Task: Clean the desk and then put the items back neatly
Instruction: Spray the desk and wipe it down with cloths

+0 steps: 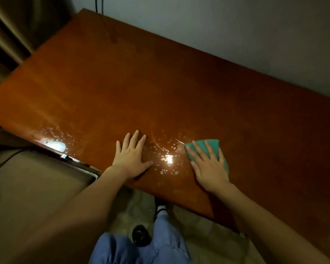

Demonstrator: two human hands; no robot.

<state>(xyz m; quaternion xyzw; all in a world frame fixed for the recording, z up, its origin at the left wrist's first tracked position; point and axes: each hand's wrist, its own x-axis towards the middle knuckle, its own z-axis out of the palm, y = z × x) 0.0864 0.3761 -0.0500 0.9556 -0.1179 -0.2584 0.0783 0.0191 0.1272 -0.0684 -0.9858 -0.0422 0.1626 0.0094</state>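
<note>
The cleaning step was in hand, judging by the bare, wet top. The right hand (210, 164) lay flat on a green cloth (204, 147) right of centre in the frame, its fingers (198, 149) straight and spread, pressing the cloth onto the counter (160, 82) rather than curling round it. The left hand (131, 159) rested palm-down on the bare wood at lower centre, fingers likewise straight and splayed, holding nothing; it looked to be bracing the body.

Between the two hands lay a patch of scattered droplets (168, 159), glinting under a bright light reflection, and a second wet patch (55, 140) sat near the counter's edge at the left of the frame. The next move probably called for sliding the cloth leftward through the near droplets with steady downward pressure, then reaching across to the farther patch; the left hand would have to lift clear of the path.

The counter was a broad slab of reddish-brown wood, smooth and glossy. The cloth looked thin, soft and folded to a rough rectangle. No items to be put back showed on the counter. A dark cable (97, 4) hung down the pale wall at the top of the frame.
</note>
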